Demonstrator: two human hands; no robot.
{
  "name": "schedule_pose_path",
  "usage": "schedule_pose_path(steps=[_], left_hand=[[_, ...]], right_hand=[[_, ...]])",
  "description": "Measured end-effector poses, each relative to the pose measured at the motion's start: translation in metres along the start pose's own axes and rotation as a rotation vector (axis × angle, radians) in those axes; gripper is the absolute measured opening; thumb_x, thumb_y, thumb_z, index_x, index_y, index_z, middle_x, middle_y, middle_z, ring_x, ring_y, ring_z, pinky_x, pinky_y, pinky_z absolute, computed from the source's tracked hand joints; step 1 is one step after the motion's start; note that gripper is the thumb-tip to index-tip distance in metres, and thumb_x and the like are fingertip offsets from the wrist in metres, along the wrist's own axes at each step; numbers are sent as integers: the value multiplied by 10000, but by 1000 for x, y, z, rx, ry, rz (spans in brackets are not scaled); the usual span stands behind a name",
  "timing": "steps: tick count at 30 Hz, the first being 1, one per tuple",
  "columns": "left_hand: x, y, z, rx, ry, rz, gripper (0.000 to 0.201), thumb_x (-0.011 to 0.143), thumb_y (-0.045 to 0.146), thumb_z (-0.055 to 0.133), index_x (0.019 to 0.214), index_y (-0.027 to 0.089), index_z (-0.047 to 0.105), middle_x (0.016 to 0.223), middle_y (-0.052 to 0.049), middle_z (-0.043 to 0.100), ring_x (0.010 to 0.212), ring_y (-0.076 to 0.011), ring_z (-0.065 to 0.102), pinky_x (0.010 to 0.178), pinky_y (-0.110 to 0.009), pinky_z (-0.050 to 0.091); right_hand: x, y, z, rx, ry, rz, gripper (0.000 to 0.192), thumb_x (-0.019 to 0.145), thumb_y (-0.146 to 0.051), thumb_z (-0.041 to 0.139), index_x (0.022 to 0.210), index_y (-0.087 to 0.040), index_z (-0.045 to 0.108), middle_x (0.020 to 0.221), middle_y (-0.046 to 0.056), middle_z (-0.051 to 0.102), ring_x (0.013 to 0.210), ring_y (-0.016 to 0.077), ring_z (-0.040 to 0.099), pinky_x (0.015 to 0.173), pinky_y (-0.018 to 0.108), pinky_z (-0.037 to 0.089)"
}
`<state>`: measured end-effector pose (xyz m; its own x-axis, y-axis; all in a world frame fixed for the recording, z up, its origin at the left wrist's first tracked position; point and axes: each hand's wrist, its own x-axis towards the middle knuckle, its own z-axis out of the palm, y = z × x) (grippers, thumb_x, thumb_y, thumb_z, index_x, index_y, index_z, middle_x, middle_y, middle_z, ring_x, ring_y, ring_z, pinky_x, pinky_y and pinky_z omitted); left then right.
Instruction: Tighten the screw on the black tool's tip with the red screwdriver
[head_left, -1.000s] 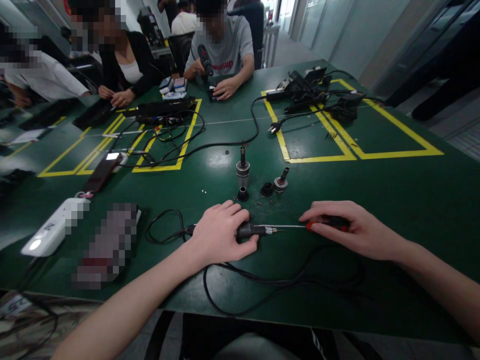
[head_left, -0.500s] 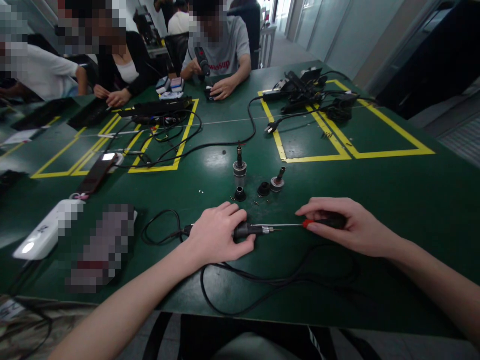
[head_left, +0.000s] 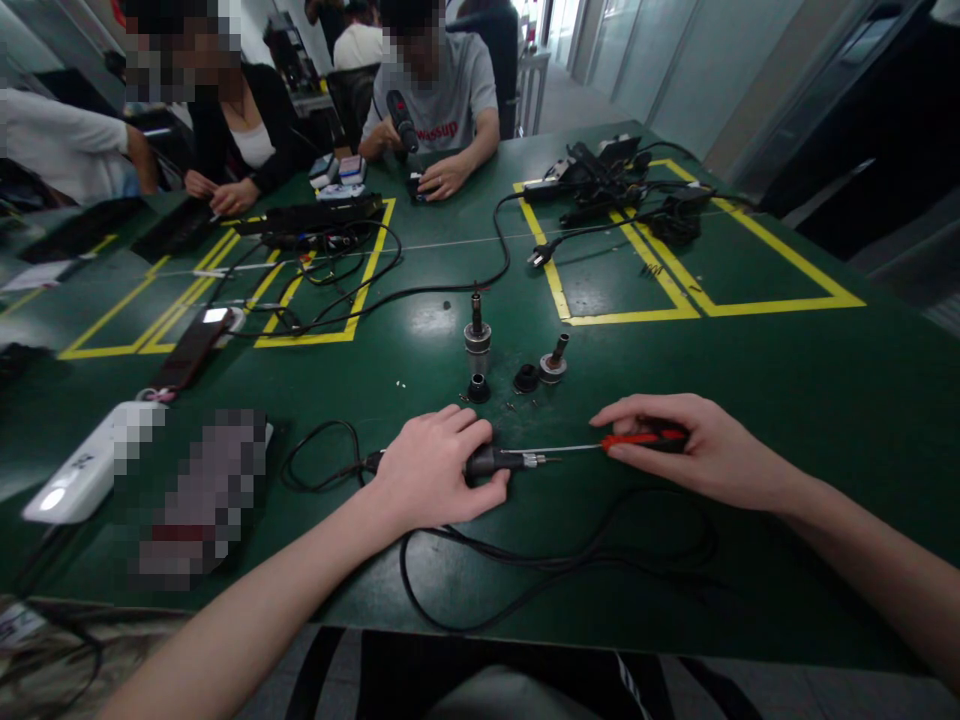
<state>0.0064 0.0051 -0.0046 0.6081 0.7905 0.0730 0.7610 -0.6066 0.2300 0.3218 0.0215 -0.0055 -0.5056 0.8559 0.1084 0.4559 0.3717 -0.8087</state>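
My left hand [head_left: 435,468] lies over a black corded tool handle [head_left: 486,461] on the table, fingers closed around it. From its right end stick out thin metal prongs [head_left: 534,461]. A screwdriver [head_left: 646,437] with a red and black handle is gripped in my right hand [head_left: 701,450]; its long shaft points left and reaches the tool handle near my left fingers. Whether its tip touches a screw is hidden. Behind my hands stand a metal cylindrical part with a tube [head_left: 477,338], a smaller round metal part with a tube [head_left: 553,362] and two black cone-shaped caps [head_left: 526,377].
A black cable [head_left: 480,628] loops in front of my hands. On the left lie a phone [head_left: 191,350], a white power strip [head_left: 94,460] and a blurred-out object [head_left: 202,495]. Tangled cables and black devices [head_left: 607,185] lie farther back. Several people sit across the table.
The screwdriver handle has turned in my right hand, showing more of its red side. My left hand stays on the tool handle. The view has shifted slightly.
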Motion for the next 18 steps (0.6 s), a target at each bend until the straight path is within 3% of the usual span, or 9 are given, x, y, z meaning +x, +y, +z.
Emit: schedule_pose_path(steps=[7,18], left_hand=[[0,1,0,8,4,3,254,932,465,647,866,221,626,827,-33,691,804,-235,658,743,-362,515],[1,0,3,26,14,14,273,931,477,654,859,214,634,827,-27,694,794,-231,662,760,-380,488]], right_hand=[[-5,19,6,-30,30,-59,417,1107,-553,540,1108,-276,852,841,55,816,676,216,736,594,332,568],[-2,4,0,117,39,52,285,952,-489,787,1037,-220,831,807,66,808,691,213,754,630,312,624]])
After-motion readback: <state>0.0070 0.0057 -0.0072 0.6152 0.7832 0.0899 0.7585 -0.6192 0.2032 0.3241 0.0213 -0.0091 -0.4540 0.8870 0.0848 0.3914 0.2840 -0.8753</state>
